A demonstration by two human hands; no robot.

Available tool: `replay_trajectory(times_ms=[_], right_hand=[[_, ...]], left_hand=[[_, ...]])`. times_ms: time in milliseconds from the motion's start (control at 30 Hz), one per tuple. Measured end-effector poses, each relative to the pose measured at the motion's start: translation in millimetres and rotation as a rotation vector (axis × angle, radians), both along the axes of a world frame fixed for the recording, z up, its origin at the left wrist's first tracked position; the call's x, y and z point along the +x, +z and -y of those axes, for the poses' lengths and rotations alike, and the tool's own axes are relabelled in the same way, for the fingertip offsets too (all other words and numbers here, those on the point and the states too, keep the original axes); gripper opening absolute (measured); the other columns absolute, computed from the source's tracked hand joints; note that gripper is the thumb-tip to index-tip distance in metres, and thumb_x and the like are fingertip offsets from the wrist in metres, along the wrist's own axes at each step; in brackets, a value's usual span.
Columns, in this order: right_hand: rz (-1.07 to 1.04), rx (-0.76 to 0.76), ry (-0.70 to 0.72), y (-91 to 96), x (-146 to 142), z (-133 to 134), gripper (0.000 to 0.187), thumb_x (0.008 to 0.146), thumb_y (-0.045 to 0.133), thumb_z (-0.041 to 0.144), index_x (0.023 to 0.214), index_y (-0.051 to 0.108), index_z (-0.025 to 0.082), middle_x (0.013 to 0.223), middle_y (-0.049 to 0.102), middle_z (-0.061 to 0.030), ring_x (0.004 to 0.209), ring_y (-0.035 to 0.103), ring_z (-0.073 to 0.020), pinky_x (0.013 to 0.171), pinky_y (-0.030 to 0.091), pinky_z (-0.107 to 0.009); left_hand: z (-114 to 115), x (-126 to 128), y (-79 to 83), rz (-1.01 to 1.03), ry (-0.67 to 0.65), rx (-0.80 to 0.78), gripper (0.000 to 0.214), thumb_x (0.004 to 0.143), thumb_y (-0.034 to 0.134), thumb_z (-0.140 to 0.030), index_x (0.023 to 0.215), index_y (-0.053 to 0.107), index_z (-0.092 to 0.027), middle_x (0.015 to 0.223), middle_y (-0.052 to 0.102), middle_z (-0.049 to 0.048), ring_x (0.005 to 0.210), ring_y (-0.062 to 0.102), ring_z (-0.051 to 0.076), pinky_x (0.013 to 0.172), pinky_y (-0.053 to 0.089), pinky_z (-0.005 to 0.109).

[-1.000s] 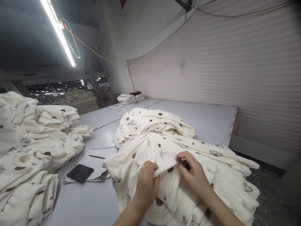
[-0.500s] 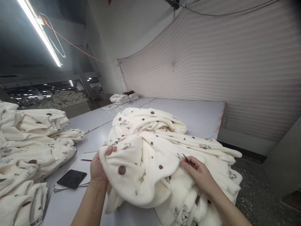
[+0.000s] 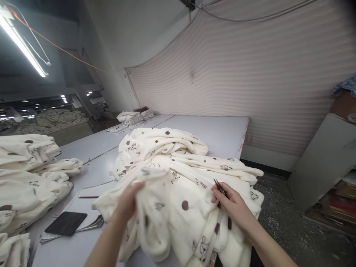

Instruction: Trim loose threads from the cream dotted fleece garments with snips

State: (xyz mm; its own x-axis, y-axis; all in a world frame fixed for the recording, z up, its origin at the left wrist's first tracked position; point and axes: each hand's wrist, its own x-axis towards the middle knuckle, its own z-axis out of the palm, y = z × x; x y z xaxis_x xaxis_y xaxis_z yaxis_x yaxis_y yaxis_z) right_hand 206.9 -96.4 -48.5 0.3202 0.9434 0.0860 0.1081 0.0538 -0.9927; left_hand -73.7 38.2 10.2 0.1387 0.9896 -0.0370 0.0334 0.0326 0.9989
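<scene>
Cream fleece garment (image 3: 178, 193) is being turned over on the desk (image 3: 222, 129): left hand (image 3: 130, 198) clamped on a fold, right hand (image 3: 232, 207) closed around small snips (image 3: 219, 187). Next likely needs finding a loose thread.

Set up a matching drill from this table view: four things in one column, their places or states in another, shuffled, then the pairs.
Things:
1. snips
2. phone
3. pen
4. paper stack

Places or states:
A. far end of the table
B. lying dark and flat on papers near the left edge
C. in the right hand, tips out
D. on a white sheet, beside the fleece that the left hand grips

Pairs: 1-C, 2-B, 3-D, 4-A
</scene>
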Motion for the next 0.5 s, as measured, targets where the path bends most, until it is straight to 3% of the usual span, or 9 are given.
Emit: replay_trajectory(times_ms=[33, 100, 133, 200, 300, 400, 433, 500], right_hand=[[0.009, -0.025, 0.007, -6.9, 4.2, 7.1, 0.024, 0.085, 0.051, 0.043, 0.087, 0.058, 0.021, 0.081, 0.063, -0.0014, 0.080, 0.056, -0.0184, 0.069, 0.043, -0.026], [0.052, -0.055, 0.019, -21.4, 8.4, 18.6, 0.023, 0.082, 0.054, 0.041, 0.095, 0.057, 0.021, 0.085, 0.062, -0.0015, 0.083, 0.057, -0.0194, 0.071, 0.044, -0.027], [0.093, -0.070, 0.010, -27.6, 9.0, 22.2, 0.025, 0.081, 0.055, 0.038, 0.100, 0.055, 0.022, 0.085, 0.061, -0.0012, 0.083, 0.058, -0.0196, 0.071, 0.045, -0.027], [0.213, -0.112, -0.054, -35.8, 9.7, 24.6, 0.031, 0.082, 0.051, 0.034, 0.111, 0.049, 0.024, 0.080, 0.059, 0.0006, 0.076, 0.058, -0.0190, 0.068, 0.044, -0.029], [0.394, -0.164, -0.194, -36.4, 13.3, 16.6, 0.039, 0.081, 0.047, 0.031, 0.120, 0.044, 0.026, 0.074, 0.057, 0.0021, 0.066, 0.057, -0.0189, 0.061, 0.042, -0.029], [0.478, -0.126, -0.221, -29.5, 17.9, 2.9, 0.029, 0.077, 0.046, 0.024, 0.105, 0.055, 0.023, 0.072, 0.056, 0.0009, 0.067, 0.056, -0.0199, 0.061, 0.040, -0.030], [0.482, -0.101, -0.208, -27.0, 18.5, -0.8, 0.024, 0.076, 0.045, 0.022, 0.097, 0.057, 0.022, 0.072, 0.057, 0.0007, 0.068, 0.055, -0.0198, 0.062, 0.040, -0.029], [0.417, -0.032, -0.158, -22.3, 17.4, -4.6, 0.017, 0.076, 0.044, 0.021, 0.087, 0.057, 0.022, 0.073, 0.057, 0.0008, 0.070, 0.055, -0.0190, 0.063, 0.041, -0.028]], left_hand=[[-6.9, -21.4, 4.4, -0.054, 0.022, 0.005, 0.029, 0.067, 0.061, -0.037, 0.089, 0.062, -0.017, 0.079, 0.070, 0.0075, 0.075, 0.065, 0.031, 0.065, 0.050, 0.040], [-16.9, -53.6, 2.5, -0.548, 0.086, 0.207, 0.029, 0.073, 0.054, -0.040, 0.090, 0.060, -0.017, 0.081, 0.069, 0.0092, 0.077, 0.065, 0.032, 0.069, 0.051, 0.044], [-19.3, -61.8, -4.0, -0.815, 0.092, 0.354, 0.025, 0.072, 0.054, -0.039, 0.083, 0.060, -0.018, 0.084, 0.069, 0.0113, 0.081, 0.064, 0.034, 0.073, 0.049, 0.048], [-18.1, -61.3, -24.1, -0.985, 0.090, 0.484, 0.016, 0.068, 0.057, -0.032, 0.074, 0.058, -0.018, 0.099, 0.067, 0.0160, 0.097, 0.059, 0.041, 0.086, 0.041, 0.057], [-1.4, -30.1, -52.1, -1.092, 0.051, 0.858, 0.022, 0.072, 0.053, -0.017, 0.093, 0.060, -0.018, 0.127, 0.056, 0.0160, 0.123, 0.044, 0.039, 0.104, 0.020, 0.061], [30.6, 16.2, -58.8, -1.199, -0.191, 1.288, 0.047, 0.074, 0.043, 0.000, 0.113, 0.055, -0.022, 0.133, 0.053, 0.0102, 0.132, 0.036, 0.029, 0.112, 0.008, 0.054], [43.6, 32.6, -57.3, -1.194, -0.301, 1.318, 0.047, 0.073, 0.042, 0.002, 0.112, 0.055, -0.022, 0.130, 0.055, 0.0086, 0.132, 0.036, 0.028, 0.113, 0.008, 0.053], [69.4, 65.5, -53.8, -1.118, -0.429, 1.231, 0.036, 0.074, 0.045, -0.003, 0.101, 0.057, -0.023, 0.114, 0.063, 0.0063, 0.128, 0.041, 0.029, 0.111, 0.009, 0.055]])
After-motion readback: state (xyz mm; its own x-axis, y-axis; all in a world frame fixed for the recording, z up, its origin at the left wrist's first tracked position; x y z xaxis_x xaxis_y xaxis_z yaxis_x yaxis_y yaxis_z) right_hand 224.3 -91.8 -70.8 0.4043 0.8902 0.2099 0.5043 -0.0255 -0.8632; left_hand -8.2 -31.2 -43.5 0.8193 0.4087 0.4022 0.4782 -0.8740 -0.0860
